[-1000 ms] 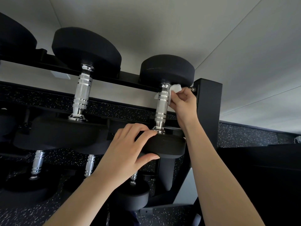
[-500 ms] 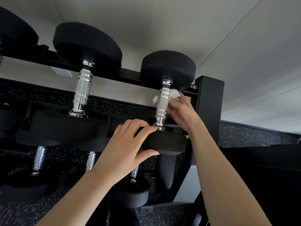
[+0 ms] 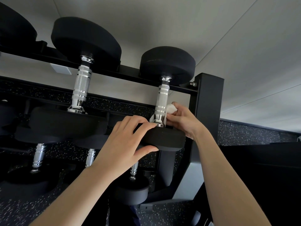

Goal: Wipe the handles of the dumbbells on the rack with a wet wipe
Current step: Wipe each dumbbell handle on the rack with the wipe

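A small black dumbbell with a chrome knurled handle (image 3: 162, 98) lies across the top tier of the black rack (image 3: 208, 101), at its right end. My left hand (image 3: 125, 141) grips the dumbbell's near black head (image 3: 167, 141), fingers over the top and thumb under the rim. My right hand (image 3: 182, 121) pinches a white wet wipe (image 3: 171, 110) and wraps it round the lower end of the handle, just above the near head. A larger dumbbell (image 3: 82, 84) rests to the left on the same tier.
Below, the lower tier holds several more dumbbells with chrome handles (image 3: 38, 157). The rack's right upright post stands just beyond my right hand. Speckled black rubber flooring (image 3: 244, 136) and a pale wall (image 3: 195, 30) surround the rack.
My right hand has slid the wipe down the handle from its upper end to its lower end by the near head. My left hand has kept its grip on the head.
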